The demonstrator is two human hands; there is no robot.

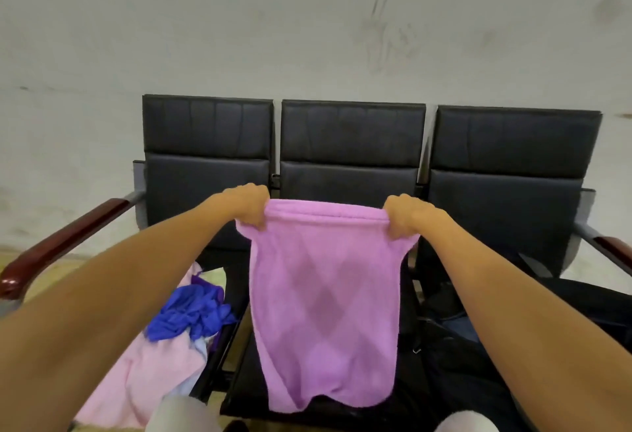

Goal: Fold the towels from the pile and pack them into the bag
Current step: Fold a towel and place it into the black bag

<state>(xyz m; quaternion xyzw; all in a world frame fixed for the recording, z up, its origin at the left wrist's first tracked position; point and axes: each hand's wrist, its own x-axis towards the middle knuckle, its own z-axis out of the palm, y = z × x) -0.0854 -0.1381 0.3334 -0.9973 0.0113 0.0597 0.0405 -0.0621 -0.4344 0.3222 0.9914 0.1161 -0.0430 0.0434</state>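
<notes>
- between the two fists, the purple towel hangs doubled over the middle seat, its top fold stretched taut.
- the left hand and right hand each have fingers curled tight, pinching a top corner.
- it looks soft, light and floppy; holding the corners should keep the edges lined up.
- below the left fingers lies the pile; a dark bag seems to sit below the right.

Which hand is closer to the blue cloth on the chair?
Left. The left hand grips the purple towel's top corner, above and slightly right of the blue cloth. The right hand grips the opposite corner, farther away across the towel.
</notes>
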